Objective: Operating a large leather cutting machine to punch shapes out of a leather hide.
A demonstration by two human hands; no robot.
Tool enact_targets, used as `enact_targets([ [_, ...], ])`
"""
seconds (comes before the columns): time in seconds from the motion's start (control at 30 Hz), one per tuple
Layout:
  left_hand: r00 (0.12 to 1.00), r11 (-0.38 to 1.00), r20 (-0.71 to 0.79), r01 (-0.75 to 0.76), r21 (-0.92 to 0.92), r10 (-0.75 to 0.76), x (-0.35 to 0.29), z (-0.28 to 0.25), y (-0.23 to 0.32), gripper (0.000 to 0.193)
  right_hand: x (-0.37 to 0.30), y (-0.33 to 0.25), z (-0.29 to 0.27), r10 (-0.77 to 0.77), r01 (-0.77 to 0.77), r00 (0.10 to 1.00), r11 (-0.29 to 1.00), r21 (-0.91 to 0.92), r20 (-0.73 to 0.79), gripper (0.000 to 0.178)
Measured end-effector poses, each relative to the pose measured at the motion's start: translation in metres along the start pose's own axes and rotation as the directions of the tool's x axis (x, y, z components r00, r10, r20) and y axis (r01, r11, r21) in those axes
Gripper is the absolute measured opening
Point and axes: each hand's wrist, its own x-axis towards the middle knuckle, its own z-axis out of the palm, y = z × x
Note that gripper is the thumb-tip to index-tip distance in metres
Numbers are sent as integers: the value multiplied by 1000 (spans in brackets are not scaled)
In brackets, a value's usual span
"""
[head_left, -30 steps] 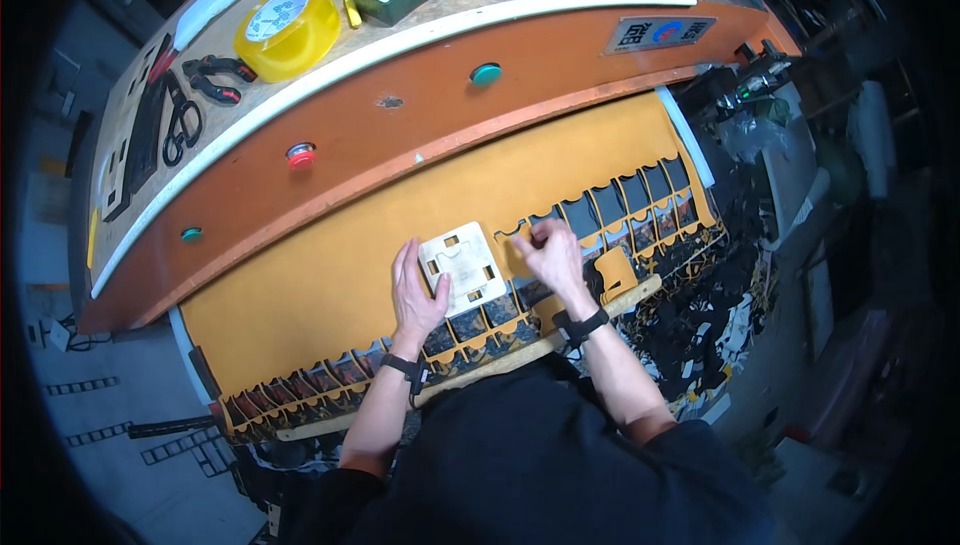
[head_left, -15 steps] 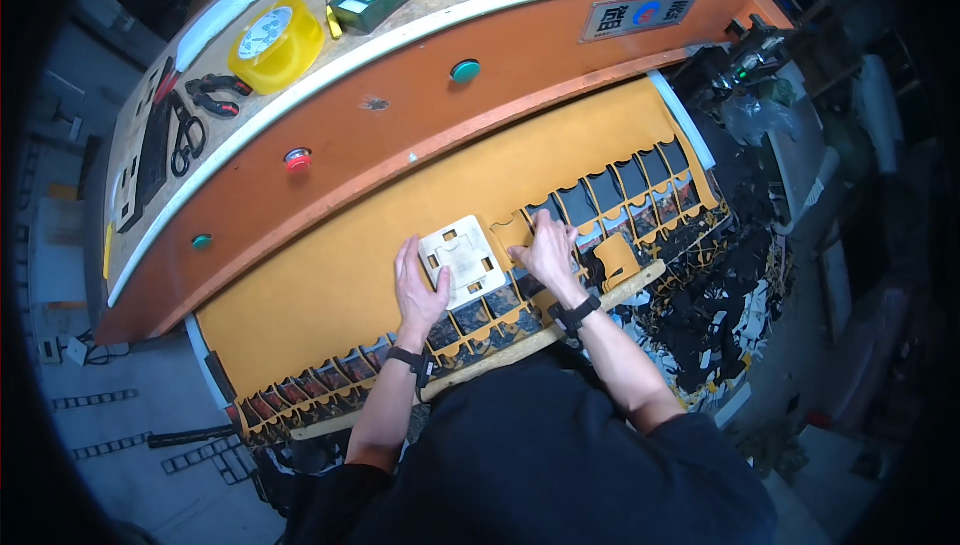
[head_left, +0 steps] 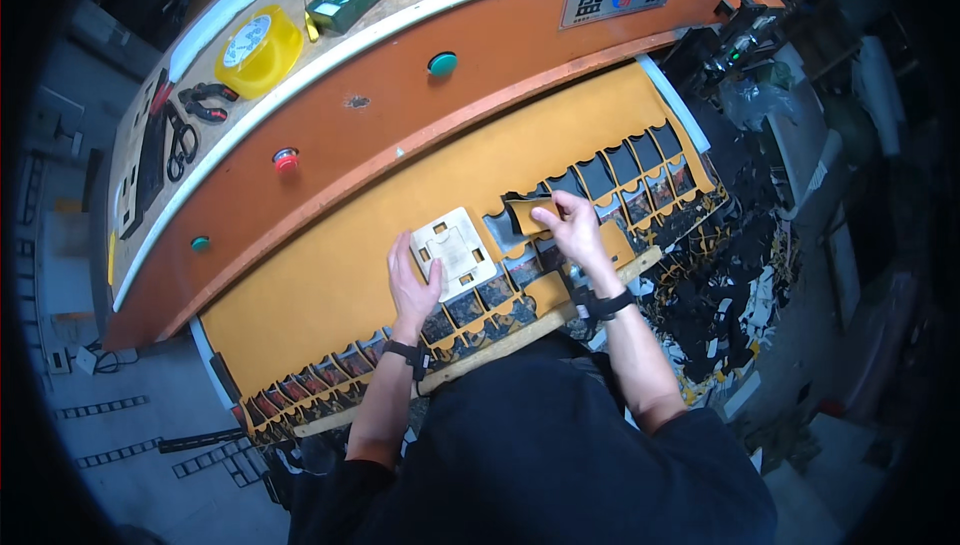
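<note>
A pale, square cutting die (head_left: 458, 235) with small rectangular holes lies on a yellow leather-like sheet (head_left: 330, 245). My left hand (head_left: 412, 283) holds it by the left edge, thumb on top and fingers along the side. Between the thumb and fingers of my right hand (head_left: 582, 233) is a cut yellow piece (head_left: 530, 217), raised and bent, its dark underside partly showing. Beneath that piece, a grey gap shows in the sheet. Rows of cut-out openings run along the sheet's near side, left and right of the die. Another loose yellow piece (head_left: 614, 241) lies beside my right wrist.
An orange machine beam (head_left: 330, 130) with green and red buttons spans the far side. On top sit a yellow tape roll (head_left: 258, 50), scissors (head_left: 180, 150), pliers (head_left: 207, 102) and a green box (head_left: 345, 3). Dark scraps (head_left: 720, 295) heap at the right. A wooden strip (head_left: 500, 340) edges the near side.
My right hand has lifted the yellow piece out of the sheet, exposing a gap. My left hand stays on the cutting die. The whole view has shifted slightly.
</note>
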Motion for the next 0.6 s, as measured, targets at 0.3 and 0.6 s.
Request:
enact_targets([
  [0.3, 993, 988, -32, -112, 111, 116, 16, -13, 35, 62, -25, 18, 3, 47, -120, 977, 928, 353, 207, 25],
  [0.6, 867, 768, 408, 463, -442, -288, -3, 15, 91, 15, -43, 17, 14, 81, -201, 936, 921, 334, 341, 20],
])
